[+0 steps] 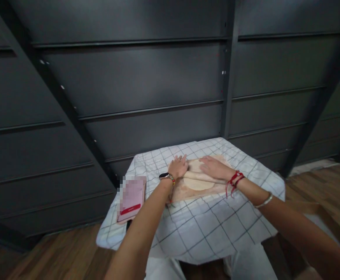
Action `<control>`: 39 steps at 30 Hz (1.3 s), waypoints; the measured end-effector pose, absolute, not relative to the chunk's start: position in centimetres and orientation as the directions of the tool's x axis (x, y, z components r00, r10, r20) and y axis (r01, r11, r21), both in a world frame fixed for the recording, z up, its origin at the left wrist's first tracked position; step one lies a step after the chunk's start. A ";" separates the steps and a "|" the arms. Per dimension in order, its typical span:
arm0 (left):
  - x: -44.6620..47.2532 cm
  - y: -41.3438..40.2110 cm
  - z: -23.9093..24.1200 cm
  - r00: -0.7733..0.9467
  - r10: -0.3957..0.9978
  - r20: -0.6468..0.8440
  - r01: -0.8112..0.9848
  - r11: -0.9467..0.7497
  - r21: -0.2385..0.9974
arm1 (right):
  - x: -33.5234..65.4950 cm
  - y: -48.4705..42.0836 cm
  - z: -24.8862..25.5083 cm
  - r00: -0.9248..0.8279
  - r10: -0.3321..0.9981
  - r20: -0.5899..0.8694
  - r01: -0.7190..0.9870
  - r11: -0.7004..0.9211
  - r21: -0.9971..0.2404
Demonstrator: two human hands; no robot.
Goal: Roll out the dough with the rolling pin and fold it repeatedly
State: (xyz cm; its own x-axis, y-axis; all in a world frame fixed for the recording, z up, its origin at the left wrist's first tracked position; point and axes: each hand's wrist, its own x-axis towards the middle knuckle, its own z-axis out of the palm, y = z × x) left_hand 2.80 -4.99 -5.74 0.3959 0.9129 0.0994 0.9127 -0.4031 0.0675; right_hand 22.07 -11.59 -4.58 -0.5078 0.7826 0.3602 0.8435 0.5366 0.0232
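Note:
A pale flat round of dough (198, 182) lies on a wooden board (184, 192) on a small table covered with a checked cloth (205, 221). A wooden rolling pin (200, 175) lies across the dough. My left hand (178, 166) rests flat on the pin's left part, fingers stretched out. My right hand (215, 167) lies flat on its right part, fingers extended. A watch sits on my left wrist; red threads and a bangle are on my right.
A pink rectangular object (132, 197), blurred in part, lies on the cloth's left side. A dark grey panelled wall (146, 85) with slanted metal beams stands right behind the table. Wooden floor (327, 190) shows at both sides.

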 end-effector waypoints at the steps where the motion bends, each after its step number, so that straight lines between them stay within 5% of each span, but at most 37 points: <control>1: 2.9 -4.8 -5.7 0.398 0.912 0.102 0.911 -0.406 0.076 | 22.2 -10.9 -4.6 -0.504 0.793 0.341 0.843 0.537 -0.003; 14: 4.0 -3.2 -4.3 0.475 0.879 -0.050 0.875 -0.465 0.137 | 21.3 -11.6 -7.6 -0.431 0.837 0.337 0.885 0.465 -0.022; 18: 3.4 -4.0 -4.4 0.494 0.865 -0.088 0.866 -0.482 0.132 | 20.8 -12.5 -8.8 -0.468 0.799 0.377 0.875 0.479 0.071; 29: 2.1 -5.8 -4.9 0.518 0.855 0.025 0.848 -0.517 0.113 | 20.2 -13.6 -9.0 -0.501 0.780 0.375 0.843 0.537 0.011; 39: 1.3 -7.3 -4.7 0.509 0.857 0.086 0.853 -0.515 0.083 | 19.4 -16.6 -8.7 -0.607 0.707 0.362 0.786 0.602 0.141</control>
